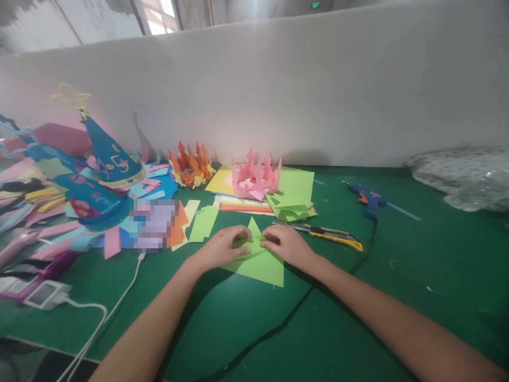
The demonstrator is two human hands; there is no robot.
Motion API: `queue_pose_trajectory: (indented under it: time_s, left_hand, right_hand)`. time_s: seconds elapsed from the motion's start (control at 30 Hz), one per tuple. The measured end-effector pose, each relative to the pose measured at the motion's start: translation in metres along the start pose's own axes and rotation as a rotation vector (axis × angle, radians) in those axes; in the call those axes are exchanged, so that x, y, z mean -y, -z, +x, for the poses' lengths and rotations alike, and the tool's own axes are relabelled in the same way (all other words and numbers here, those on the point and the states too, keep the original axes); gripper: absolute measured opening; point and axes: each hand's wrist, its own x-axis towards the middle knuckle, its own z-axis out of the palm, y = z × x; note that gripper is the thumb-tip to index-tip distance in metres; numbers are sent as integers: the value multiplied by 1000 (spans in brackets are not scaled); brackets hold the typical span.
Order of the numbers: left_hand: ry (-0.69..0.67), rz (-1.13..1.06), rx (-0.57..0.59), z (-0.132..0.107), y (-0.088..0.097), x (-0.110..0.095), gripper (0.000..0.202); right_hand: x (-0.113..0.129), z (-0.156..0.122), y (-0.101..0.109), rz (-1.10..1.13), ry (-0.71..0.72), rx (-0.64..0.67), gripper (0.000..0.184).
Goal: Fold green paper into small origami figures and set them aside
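Note:
A light green sheet of paper (264,268) lies on the green table (397,297), partly folded with a point rising between my hands. My left hand (222,246) rests on its left side, fingers curled and pinching the fold. My right hand (286,245) presses on the right side, fingers bent down onto the same fold. Both hands meet at the middle of the paper.
Behind the hands stand a pink paper crown (254,178), an orange paper crown (191,165), a stack of green folded pieces (292,209), a yellow utility knife (330,234) and a blue glue gun (368,199). Blue party hats (107,159) and paper scraps crowd the left. A black cable (278,329) crosses the table.

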Motion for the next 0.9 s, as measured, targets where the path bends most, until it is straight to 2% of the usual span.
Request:
queue_pose_trajectory:
  time_s: [0.13, 0.47, 0.6, 0.77, 0.9]
  left_hand:
    - [-86, 43, 32, 1, 0, -1, 14]
    - [-97, 113, 39, 0, -3, 0, 19]
    - [-105, 99, 30, 0, -4, 1, 20]
    - [-104, 106, 24, 0, -5, 0, 22]
    - [-103, 144, 17, -1, -5, -3, 24]
  right_hand:
    - [0, 0, -1, 52, -34, 2, 9]
    - [-6, -1, -5, 132, -32, -30, 15]
    - [-6, -1, -3, 94, 33, -58, 3]
    - [-9, -1, -2, 44, 150, -60, 7]
    - [-10, -1, -3, 31, 172, -66, 7]
